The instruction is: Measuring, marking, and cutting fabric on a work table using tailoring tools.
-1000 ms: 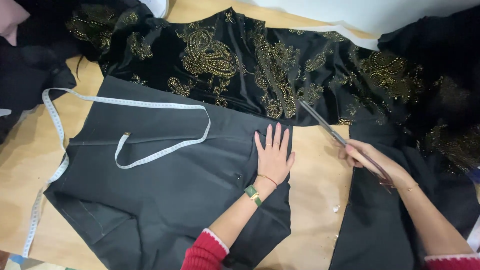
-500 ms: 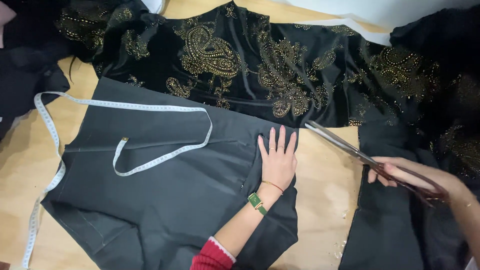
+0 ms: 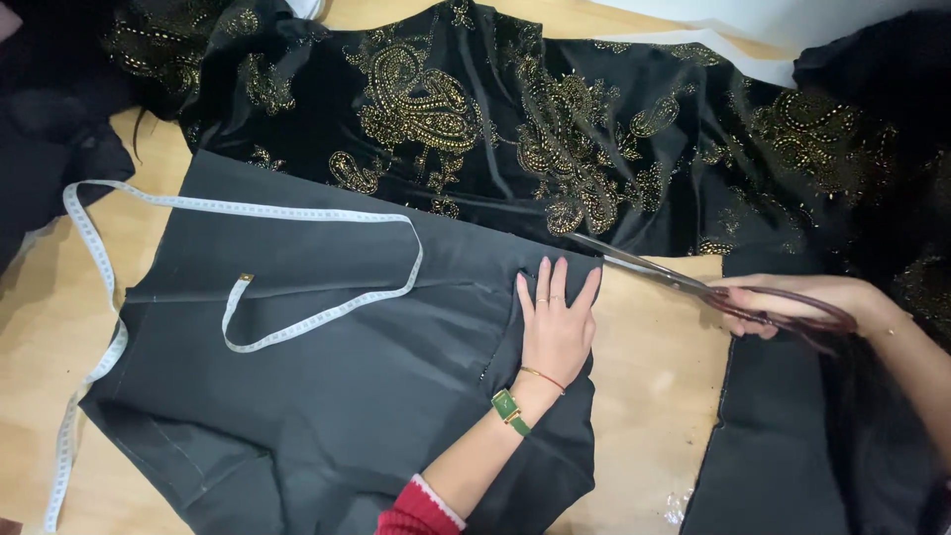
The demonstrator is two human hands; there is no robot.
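Since the earlier frames, scissors (image 3: 693, 282) and right hand (image 3: 792, 302) have drawn leftward, bringing the blade tips to the edge of the dark grey fabric panel (image 3: 327, 396); the left hand (image 3: 555, 322) stays flat on that panel.

Head view: right-hand grip closed through the dark red scissor handles, blades slightly parted, tips just beyond the left fingertips (image 3: 545, 269). Left hand open, palm down, grasping nothing, pressing the panel's right edge. Green wristwatch (image 3: 509, 410) on the left wrist. White tape measure (image 3: 297, 213) looped across the panel, well left of that hand. Black velvet with gold paisley (image 3: 475, 119) lies beyond both hands. Wooden surface (image 3: 654, 396) shows between them.
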